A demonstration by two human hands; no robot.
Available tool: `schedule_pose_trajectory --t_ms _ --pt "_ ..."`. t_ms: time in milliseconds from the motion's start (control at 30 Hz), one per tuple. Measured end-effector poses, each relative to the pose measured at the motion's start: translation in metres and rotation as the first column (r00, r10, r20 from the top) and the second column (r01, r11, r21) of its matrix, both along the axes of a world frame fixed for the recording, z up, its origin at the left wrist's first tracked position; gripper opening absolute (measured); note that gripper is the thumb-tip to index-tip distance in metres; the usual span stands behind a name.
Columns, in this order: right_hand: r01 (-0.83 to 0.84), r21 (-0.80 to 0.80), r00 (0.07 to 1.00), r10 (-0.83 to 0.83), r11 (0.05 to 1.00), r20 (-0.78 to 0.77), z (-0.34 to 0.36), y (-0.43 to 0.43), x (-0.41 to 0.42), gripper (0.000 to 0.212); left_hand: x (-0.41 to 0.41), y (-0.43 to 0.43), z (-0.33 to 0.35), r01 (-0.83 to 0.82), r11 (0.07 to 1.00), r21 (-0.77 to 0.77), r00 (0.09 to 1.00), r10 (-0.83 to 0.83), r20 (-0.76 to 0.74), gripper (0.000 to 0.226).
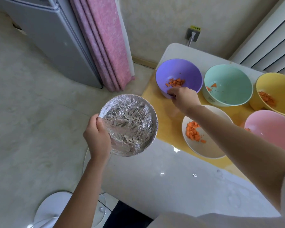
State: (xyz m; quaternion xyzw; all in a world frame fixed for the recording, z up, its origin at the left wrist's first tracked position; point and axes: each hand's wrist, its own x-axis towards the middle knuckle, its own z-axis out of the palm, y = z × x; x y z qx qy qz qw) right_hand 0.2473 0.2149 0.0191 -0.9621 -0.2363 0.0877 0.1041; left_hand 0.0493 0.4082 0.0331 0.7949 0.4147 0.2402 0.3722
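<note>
Held in the air just left of the worktop (pixel 155 170), the foil-lined plate (pixel 130 122) looks light and slippery, sensibly gripped at its rim by the left hand (pixel 96 139), while the right hand (pixel 183 97) curls over the near rim of the stiff, light-looking purple bowl (pixel 179 71).

Four bowls sit on a yellow mat (pixel 168 125) on the table (pixel 163 178): teal bowl (pixel 229 83) w/ a few carrot bits, yellow bowl (pixel 276 86) and cream bowl (pixel 204 148) w/ more chopped carrot, and pink bowl (pixel 270 127) at the near right. Behind, L to R: grey fridge (pixel 56 38), pink curtain (pixel 105 43), wall socket (pixel 192 34) w/ a plug in it, white slatted unit (pixel 270 38). On the floor, bottom left, is a white round stand base (pixel 51 209).
</note>
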Motion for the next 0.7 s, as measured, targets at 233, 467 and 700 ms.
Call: schedule_pose_trajectory --t_ms 233,467,700 --pt "-0.313 0.079 0.95 0.313 0.947 0.013 0.005 -0.009 -0.056 0.025 0.009 0.018 0.014 -0.133 0.989 -0.063 0.976 0.142 0.163 0.03" --pt "-0.606 0.17 0.792 0.609 0.777 0.04 0.012 -0.027 -0.112 0.021 0.012 0.016 0.029 -0.144 0.982 -0.12 0.961 0.168 0.222 0.027" --pt "-0.733 0.156 0.637 0.748 0.663 -0.185 0.027 -0.06 -0.155 0.022 0.006 -0.009 0.032 -0.102 0.988 -0.115 0.967 0.126 0.221 0.026"
